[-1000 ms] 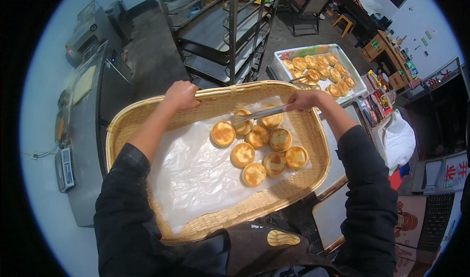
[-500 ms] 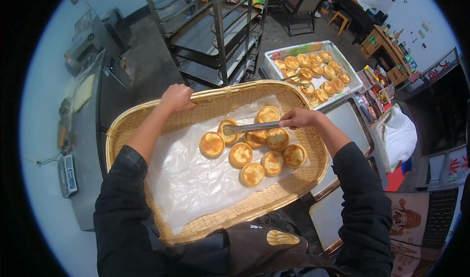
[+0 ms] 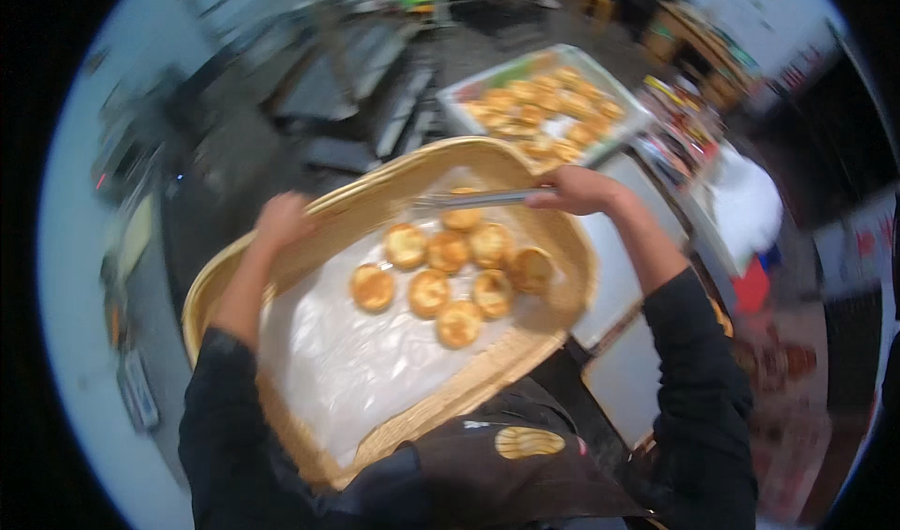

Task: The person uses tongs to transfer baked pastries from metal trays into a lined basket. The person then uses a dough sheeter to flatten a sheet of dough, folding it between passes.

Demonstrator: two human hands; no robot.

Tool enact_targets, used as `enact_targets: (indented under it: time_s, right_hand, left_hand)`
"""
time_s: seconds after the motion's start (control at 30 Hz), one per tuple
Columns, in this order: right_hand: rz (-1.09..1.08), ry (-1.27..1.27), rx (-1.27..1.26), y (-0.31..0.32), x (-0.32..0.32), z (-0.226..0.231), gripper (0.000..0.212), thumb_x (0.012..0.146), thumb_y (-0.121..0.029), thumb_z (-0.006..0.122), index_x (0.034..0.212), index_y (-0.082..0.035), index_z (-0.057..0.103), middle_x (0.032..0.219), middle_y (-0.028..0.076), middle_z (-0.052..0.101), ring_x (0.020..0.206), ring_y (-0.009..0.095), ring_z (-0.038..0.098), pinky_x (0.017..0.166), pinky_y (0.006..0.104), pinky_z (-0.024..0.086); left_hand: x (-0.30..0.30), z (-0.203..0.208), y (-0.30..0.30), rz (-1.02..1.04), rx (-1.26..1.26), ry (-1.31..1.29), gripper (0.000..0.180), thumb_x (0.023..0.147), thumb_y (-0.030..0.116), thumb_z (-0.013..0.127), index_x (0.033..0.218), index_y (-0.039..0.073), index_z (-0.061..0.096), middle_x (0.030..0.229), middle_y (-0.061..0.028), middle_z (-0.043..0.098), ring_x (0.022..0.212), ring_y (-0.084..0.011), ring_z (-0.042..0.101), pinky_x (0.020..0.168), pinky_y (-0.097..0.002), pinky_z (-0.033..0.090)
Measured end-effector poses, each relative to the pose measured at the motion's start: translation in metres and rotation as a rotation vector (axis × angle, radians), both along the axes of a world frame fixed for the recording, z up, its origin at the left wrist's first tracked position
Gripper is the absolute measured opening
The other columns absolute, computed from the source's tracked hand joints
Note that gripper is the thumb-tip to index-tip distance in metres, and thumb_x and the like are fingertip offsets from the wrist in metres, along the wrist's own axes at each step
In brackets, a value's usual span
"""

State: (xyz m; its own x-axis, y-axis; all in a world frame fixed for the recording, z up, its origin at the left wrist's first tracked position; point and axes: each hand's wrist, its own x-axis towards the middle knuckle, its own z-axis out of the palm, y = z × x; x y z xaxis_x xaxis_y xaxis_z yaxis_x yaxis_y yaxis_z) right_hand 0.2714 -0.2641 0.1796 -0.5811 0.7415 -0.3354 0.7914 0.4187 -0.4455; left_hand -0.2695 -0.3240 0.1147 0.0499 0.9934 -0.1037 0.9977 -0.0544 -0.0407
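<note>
A shallow woven bamboo basket (image 3: 328, 190) lined with clear plastic sheet (image 3: 323, 371) spans the space in front of me. Several round, golden-brown baked cakes (image 3: 429, 293) lie on the sheet, mostly toward its right half. My left hand (image 3: 284, 219), blurred, is closed over the basket's far left rim. Metal tongs (image 3: 487, 198) are in my closed right hand (image 3: 574, 191) near the far right rim. Their slotted tips point left, over the farthest cake. Whether that hand also touches the rim, I cannot tell.
Beyond the basket, a white box (image 3: 614, 141) holds many similar cakes. Flat trays (image 3: 623, 380) lie to the right, near a white cloth (image 3: 745, 207). A metal tray rack (image 3: 342, 71) stands at the back left. Along the left runs a counter (image 3: 173, 314) with a scale (image 3: 139, 389).
The basket has swung left and tilted, its right end moving up relative to the left. Both hands have shifted left with it. My view has turned, blurring the room.
</note>
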Motion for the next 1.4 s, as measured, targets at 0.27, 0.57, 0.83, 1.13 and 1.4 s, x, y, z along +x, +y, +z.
enact_targets:
  time_s: [0.27,0.57,0.83,1.13,1.4]
  right_hand:
    - [-1.058,0.890,-0.149,-0.277,0.181,-0.081,0.030,0.107,-0.033,0.057,0.123,-0.009,0.065,0.076,-0.006,0.050,0.066,0.006,0.047,0.060,0.0244,0.041]
    - [-2.168,1.209,-0.162,-0.496,0.261,-0.232,0.036,0.108,-0.050,0.052,0.122,-0.018,0.055,0.077,-0.001,0.050,0.053,0.008,0.041,0.043,0.0234,0.031]
    - [-2.113,1.515,-0.143,-0.390,0.376,-0.281,0.037,0.104,-0.056,0.057,0.110,-0.021,0.053,0.076,-0.001,0.050,0.052,0.009,0.039,0.043,0.0243,0.030]
    - [-1.903,1.215,-0.109,-0.432,0.307,-0.194,0.026,0.108,-0.041,0.057,0.107,-0.015,0.061,0.074,-0.003,0.053,0.051,0.006,0.041,0.044,0.0240,0.031]
    - [-1.216,0.978,-0.290,-0.438,0.241,-0.025,0.046,0.107,-0.037,0.061,0.142,-0.008,0.061,0.082,-0.007,0.054,0.069,0.004,0.046,0.059,0.0212,0.038]
  left_hand:
    - [-0.062,-0.028,0.000,-0.008,0.092,-0.066,0.043,0.075,0.021,0.084,0.106,-0.007,0.070,0.098,-0.0292,0.067,0.099,-0.0477,0.063,0.088,-0.0544,0.050]
    - [-0.029,0.019,-0.011,0.013,0.093,-0.033,0.043,0.068,0.016,0.087,0.099,-0.006,0.067,0.091,-0.0295,0.065,0.095,-0.0498,0.063,0.080,-0.0562,0.052]
    - [0.008,0.040,-0.032,-0.151,0.294,0.065,0.039,0.068,0.013,0.084,0.098,-0.006,0.068,0.090,-0.0281,0.064,0.092,-0.0496,0.064,0.078,-0.0561,0.052]
    - [0.002,0.014,-0.008,-0.055,0.226,-0.042,0.035,0.066,0.007,0.084,0.093,-0.006,0.066,0.091,-0.0288,0.065,0.093,-0.0509,0.064,0.080,-0.0562,0.052]
    - [-0.031,-0.027,0.042,-0.188,0.286,-0.011,0.036,0.070,0.021,0.080,0.092,-0.002,0.063,0.093,-0.0265,0.062,0.092,-0.0485,0.059,0.082,-0.0558,0.050]
